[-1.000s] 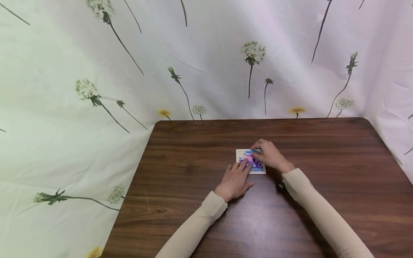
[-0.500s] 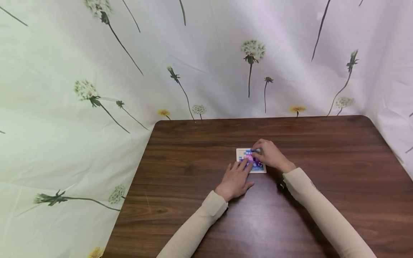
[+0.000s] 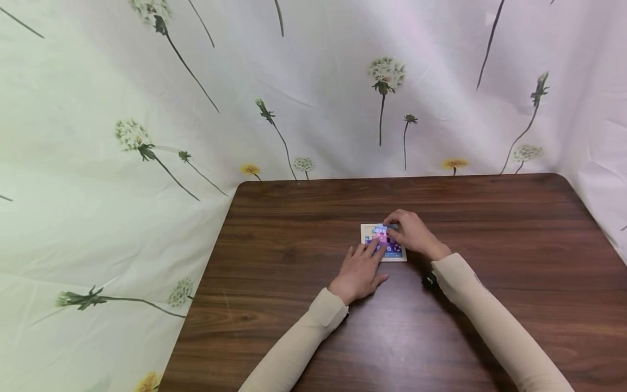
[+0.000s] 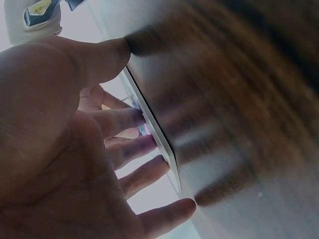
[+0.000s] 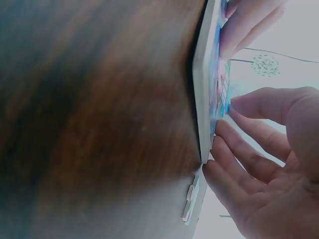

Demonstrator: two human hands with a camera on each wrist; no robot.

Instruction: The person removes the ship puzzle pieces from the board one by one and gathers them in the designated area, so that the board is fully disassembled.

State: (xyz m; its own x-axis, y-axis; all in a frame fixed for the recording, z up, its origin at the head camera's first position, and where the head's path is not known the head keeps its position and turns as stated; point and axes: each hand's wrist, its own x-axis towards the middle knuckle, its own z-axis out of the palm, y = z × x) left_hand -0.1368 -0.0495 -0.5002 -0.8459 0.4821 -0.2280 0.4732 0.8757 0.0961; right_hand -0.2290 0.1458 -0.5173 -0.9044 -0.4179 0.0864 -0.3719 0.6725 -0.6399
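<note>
Board [image 3: 363, 231] lies under both hands: extended left hand [image 3: 356, 274] rests on its near side; right hand [image 3: 414, 234] pinches blue piece [image 3: 392, 226] at its far side. Uneven pressure could skew the board.

Head view, against 1.0 s ago: framing drifted slightly. Far edge of table [image 3: 289, 212] now a little higher in frame; puzzle board [image 3: 398, 259], left hand [image 3: 358, 273] and right hand [image 3: 413, 234] a touch up and right with it. Blue-and-pink patch [image 3: 381, 233], board's upper middle, now paler; cause unclear.
</note>
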